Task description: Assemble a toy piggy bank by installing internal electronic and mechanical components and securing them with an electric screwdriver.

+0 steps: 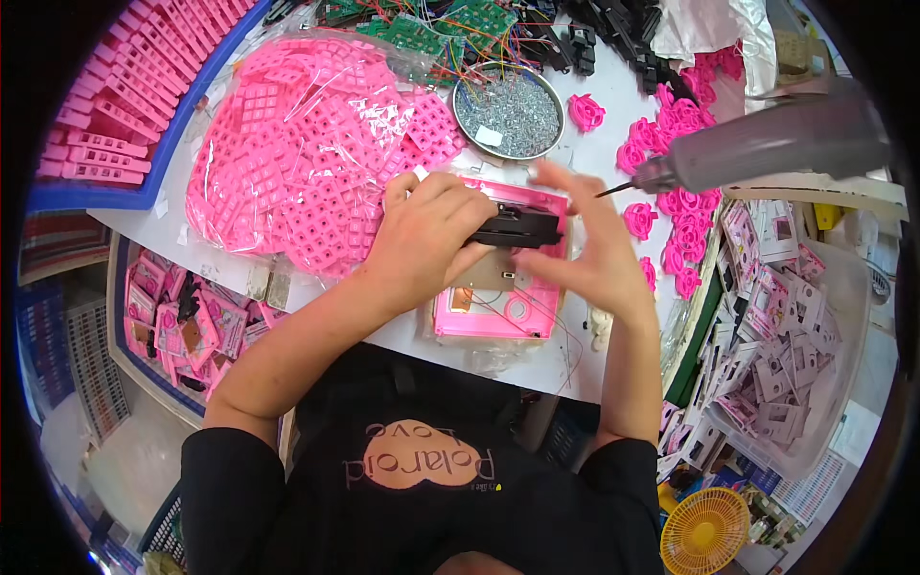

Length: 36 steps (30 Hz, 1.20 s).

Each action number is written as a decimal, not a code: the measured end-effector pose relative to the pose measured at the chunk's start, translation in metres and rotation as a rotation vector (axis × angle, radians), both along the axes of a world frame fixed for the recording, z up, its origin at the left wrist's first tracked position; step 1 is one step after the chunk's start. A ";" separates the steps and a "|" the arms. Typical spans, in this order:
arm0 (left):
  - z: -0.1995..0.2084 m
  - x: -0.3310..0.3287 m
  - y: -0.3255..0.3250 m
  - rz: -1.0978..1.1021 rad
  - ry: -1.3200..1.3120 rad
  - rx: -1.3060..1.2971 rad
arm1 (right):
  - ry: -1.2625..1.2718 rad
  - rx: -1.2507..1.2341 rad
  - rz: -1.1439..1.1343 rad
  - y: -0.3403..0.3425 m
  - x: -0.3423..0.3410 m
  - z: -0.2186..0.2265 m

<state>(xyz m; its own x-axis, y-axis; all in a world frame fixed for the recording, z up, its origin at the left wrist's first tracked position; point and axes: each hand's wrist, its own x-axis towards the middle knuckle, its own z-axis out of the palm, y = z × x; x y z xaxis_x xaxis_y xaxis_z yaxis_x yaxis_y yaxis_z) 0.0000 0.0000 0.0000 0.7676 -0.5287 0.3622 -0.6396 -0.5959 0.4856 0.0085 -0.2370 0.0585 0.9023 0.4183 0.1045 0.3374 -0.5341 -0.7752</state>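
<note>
Pink pretty much everywhere here: the flat pink plastic housing point(498, 311) near the front edge of the white table point(172, 225), the clear bag of pink grid-pattern plastic pieces point(316, 144) toward the left, and the loose pink rose-shaped parts point(671, 172) along the right edge. The small block point(513, 228) over the housing is black. The round metal dish point(508, 110) holds silvery screws, with green circuit boards point(422, 29) at the back edge, and a yellow round fan grille point(704, 532) sits down low.

Both bare forearms enter from the lower frame and converge at centre. Left hand point(422, 240): knuckles up, fingers curled closed in a grip, centre frame. Right hand point(589, 251): just right of centre, fingers spread and extended upward, open.
</note>
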 end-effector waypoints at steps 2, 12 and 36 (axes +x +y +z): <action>0.003 0.001 -0.002 -0.002 0.064 -0.066 | -0.178 -0.241 0.055 -0.002 -0.005 -0.013; 0.003 -0.022 -0.004 0.157 0.531 -0.618 | 0.568 -0.116 -0.100 0.002 0.038 0.007; 0.048 0.018 -0.014 0.015 0.174 0.258 | -0.152 -0.086 0.086 -0.018 0.021 -0.041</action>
<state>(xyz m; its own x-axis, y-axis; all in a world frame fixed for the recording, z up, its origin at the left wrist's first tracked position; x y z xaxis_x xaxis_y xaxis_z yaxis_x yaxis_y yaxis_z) 0.0184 -0.0140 0.0476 0.8148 -0.5743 0.0798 -0.5503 -0.7227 0.4182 0.0292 -0.2553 0.0179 0.8394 0.5066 0.1968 0.4942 -0.5607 -0.6644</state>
